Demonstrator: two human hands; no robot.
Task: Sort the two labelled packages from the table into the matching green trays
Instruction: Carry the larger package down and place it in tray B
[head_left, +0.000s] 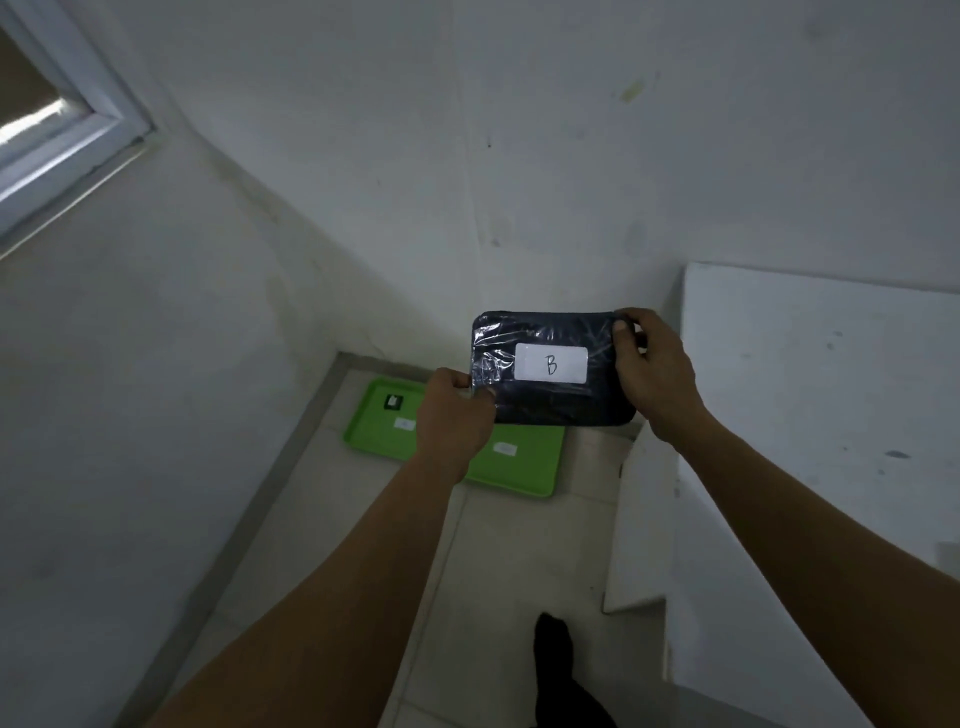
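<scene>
Here, both hands hold a dark package marked B in the air above the green trays.

The package (553, 369) is wrapped in shiny clear film and carries a white label (551, 362) with a handwritten B facing the camera. The left hand (453, 421) pinches its near left corner between thumb and curled fingers; the right hand (655, 374) grips its right edge, thumb on the front face and fingers wrapped behind. Below, on the pale tiled floor (519, 561) near the wall corner, lie two green trays side by side: the left tray (382, 426) and the right tray (524, 462), each with a small white tag too blurred to read. A white table (810, 415) stands to the right. A dark-socked foot (553, 644) shows at the near edge.
</scene>
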